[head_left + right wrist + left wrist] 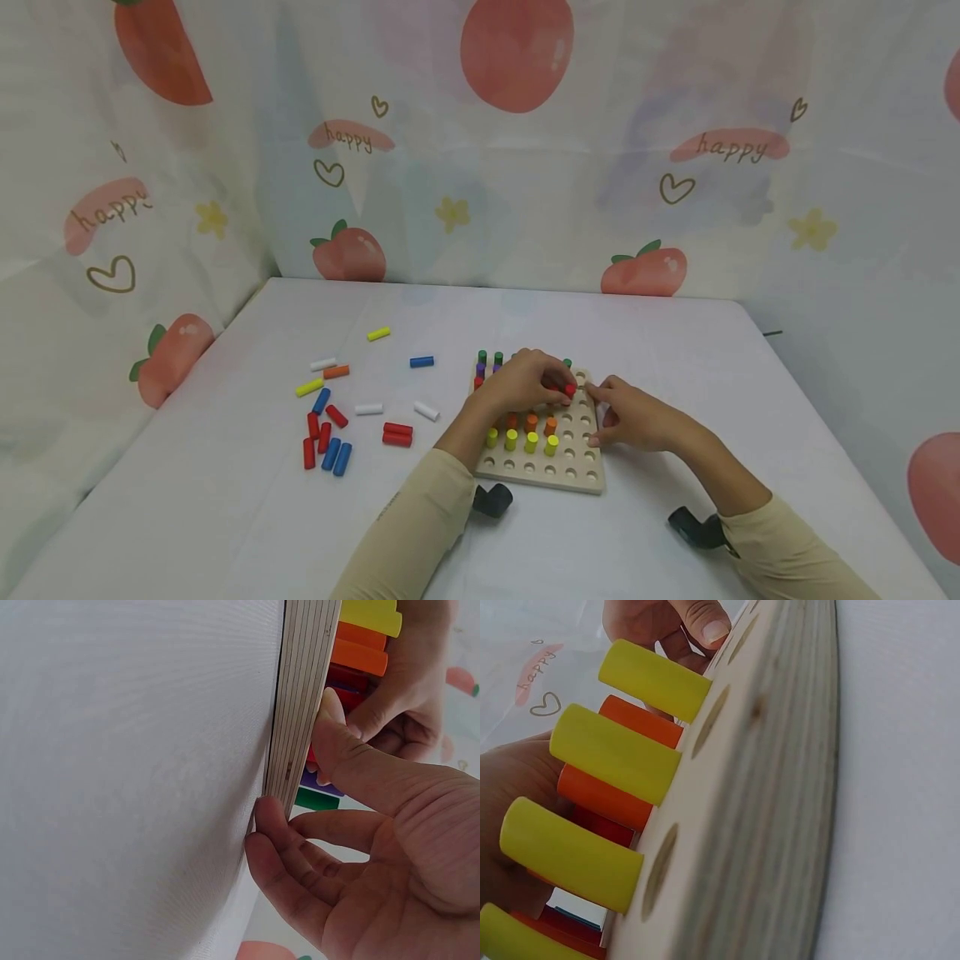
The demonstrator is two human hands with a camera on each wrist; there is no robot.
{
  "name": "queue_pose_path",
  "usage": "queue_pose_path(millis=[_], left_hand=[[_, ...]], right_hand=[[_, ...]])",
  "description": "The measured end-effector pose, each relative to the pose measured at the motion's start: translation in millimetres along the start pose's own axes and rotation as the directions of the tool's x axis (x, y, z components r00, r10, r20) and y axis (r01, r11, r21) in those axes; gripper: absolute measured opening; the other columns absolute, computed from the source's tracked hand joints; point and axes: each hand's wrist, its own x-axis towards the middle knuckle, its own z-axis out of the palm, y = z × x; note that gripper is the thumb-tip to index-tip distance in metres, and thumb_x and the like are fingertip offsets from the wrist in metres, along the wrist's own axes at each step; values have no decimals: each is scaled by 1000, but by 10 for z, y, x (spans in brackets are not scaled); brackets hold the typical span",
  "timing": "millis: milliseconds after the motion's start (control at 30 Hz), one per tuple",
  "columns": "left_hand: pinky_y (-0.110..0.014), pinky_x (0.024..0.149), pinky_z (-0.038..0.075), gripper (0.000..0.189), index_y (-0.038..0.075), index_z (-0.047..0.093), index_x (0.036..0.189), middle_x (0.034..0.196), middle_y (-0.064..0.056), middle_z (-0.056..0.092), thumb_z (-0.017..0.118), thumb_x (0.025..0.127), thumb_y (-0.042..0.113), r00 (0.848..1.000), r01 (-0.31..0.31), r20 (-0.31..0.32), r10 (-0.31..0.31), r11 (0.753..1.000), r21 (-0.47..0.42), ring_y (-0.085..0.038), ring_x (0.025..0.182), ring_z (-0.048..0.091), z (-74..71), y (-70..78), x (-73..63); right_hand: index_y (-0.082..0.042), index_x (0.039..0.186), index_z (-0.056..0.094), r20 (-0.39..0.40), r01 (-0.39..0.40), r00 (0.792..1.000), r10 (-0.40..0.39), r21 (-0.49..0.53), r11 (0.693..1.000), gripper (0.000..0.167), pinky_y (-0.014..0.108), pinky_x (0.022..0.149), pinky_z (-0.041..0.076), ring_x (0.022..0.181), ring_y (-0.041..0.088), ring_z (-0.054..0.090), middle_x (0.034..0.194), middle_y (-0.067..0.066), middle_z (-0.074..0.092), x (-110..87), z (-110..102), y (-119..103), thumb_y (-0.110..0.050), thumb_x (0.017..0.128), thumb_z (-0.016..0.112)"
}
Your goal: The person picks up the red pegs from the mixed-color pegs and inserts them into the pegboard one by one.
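A square wooden pegboard (540,477) lies on the table, with rows of yellow pegs (531,442), orange pegs (532,422), red, purple and green pegs standing in its holes. My left hand (525,379) reaches over the board and pinches a red peg (570,389) near the right side; its lower end is hidden. At the board's right edge my right hand (641,417) steadies it, thumb (334,724) on the top face and fingertips (271,817) against the side. Yellow pegs (581,855) stand in front of the left hand (514,817) in the left wrist view.
Loose red pegs (309,453), blue pegs (342,459), white pegs (369,409), yellow pegs (378,333) and an orange peg (337,372) lie scattered left of the board. Black wrist devices (493,501) hang under both forearms. A printed cloth (525,200) backs the white table (187,500).
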Motion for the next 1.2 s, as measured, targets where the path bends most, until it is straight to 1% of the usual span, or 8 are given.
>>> queue_pose_path(millis=[400, 733, 1000, 1200], left_hand=[[-19, 87, 50, 19, 10, 78, 111, 92, 14, 72, 80, 93, 13, 998, 56, 12, -56, 998, 2, -3, 87, 64, -2, 31, -18], [-17, 86, 50, 19, 9, 78, 112, 93, 13, 72, 80, 93, 12, 999, 37, 9, -37, 999, -4, -1, 88, 65, -7, 32, -13], [-16, 84, 51, 18, 7, 78, 111, 96, 10, 73, 79, 93, 9, 1000, 21, 8, -21, 1000, 1, 0, 88, 66, -15, 27, -8], [-16, 86, 51, 19, 8, 78, 111, 96, 9, 74, 79, 93, 10, 999, 32, 14, -32, 999, -1, 0, 89, 66, -18, 34, -14]], right_hand=[[12, 150, 42, 0, 3, 1000, -3, 11, 1000, 90, 28, 64, 47, 82, 17, 52, 105, 8, 50, -9, 4, 1, -26, 83, 89], [12, 150, 41, -5, 13, 1000, -13, 8, 1000, 91, 28, 63, 47, 82, 17, 51, 106, 9, 51, -13, -11, 8, -26, 83, 89], [12, 150, 41, 0, 13, 1000, -13, 10, 1000, 92, 28, 63, 47, 82, 17, 52, 107, 9, 51, -6, -11, 12, -27, 82, 89], [11, 151, 41, 1, 5, 1000, -5, 12, 1000, 92, 28, 63, 47, 82, 17, 51, 107, 9, 51, -1, -8, 8, -27, 82, 89]])
